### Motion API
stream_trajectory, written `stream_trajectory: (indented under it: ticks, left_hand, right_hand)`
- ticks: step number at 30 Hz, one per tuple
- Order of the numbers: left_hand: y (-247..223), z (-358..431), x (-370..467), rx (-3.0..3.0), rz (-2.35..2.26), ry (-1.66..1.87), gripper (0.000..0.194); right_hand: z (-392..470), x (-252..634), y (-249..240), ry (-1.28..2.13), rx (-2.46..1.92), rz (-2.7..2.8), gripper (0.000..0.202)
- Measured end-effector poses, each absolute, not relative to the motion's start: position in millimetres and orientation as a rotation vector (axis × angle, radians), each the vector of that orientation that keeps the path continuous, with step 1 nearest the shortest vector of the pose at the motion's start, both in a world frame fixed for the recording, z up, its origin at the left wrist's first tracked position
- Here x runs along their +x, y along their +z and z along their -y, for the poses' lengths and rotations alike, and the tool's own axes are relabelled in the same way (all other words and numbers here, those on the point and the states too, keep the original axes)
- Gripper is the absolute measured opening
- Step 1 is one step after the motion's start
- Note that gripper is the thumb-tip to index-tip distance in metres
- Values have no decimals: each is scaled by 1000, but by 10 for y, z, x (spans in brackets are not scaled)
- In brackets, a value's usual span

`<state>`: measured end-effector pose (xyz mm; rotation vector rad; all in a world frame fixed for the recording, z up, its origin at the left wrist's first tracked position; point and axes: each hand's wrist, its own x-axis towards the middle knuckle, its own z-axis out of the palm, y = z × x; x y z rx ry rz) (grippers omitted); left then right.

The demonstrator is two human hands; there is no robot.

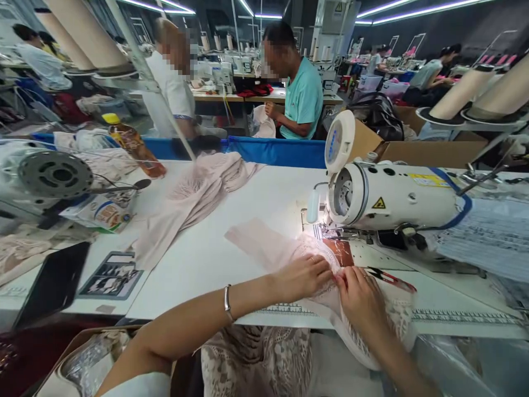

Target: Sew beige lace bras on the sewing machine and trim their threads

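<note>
A pale pink lace garment (pixel 264 242) lies under the lit needle area of a white sewing machine (pixel 397 190) and drapes over the table's front edge. My left hand (pixel 308 274) presses on the fabric just in front of the presser foot, its fingers bent together at the lace edge. Close beside it, my right hand (pixel 359 292) pinches the same edge between thumb and fingers. Red-handled thread snips (pixel 394 280) lie right of my right hand, partly behind the cloth. More lace fabric (pixel 256 358) rests on my lap.
A printed ruler strip (pixel 463 317) runs along the table's front edge. To the left are a phone (pixel 53 281), a bottle (pixel 134 144), another machine (pixel 53 173) and a heap of pink fabric (pixel 206 187). Two people sit beyond the blue trough (pixel 276 151). Thread cones (pixel 460 94) stand at right.
</note>
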<state>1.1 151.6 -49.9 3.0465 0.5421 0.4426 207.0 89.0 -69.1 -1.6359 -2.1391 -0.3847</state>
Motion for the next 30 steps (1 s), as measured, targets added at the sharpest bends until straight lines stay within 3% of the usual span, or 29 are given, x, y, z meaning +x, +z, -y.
stream_trajectory:
  ticks: [3,8,12,15,18,25,28,30]
  left_hand:
    - [-558,-1575,97,3025,-461,414,34]
    - [-420,-1636,114,2982,-645,138,68]
    - [-392,-1693,241,3022,-618,98,44]
    - [-499,-1679,318,3097,-596,180,41]
    - [-581,-1608,319,3050,-709,257,43]
    - [-540,-1498,311,2849,-920,142,63]
    - [-563,-1467,355,2842,-867,190,63]
    - [-584,-1468,359,2835,-836,232,65]
  right_hand:
    - [-938,2368,-662,-435,-1677,2041,19]
    - [-1000,3001,-664,-504,-1755,2107,24]
    - [-976,3061,-610,-521,-1821,2019,27]
    - [-848,2765,-570,-372,-1816,1841,25]
    - [-666,2394,-640,-253,-1762,1899,30]
    - [-640,2511,-566,-647,-1784,2044,40]
    - [-819,2677,-257,-833,-1666,2135,33]
    - [-980,2665,-121,-784,-1640,2262,22]
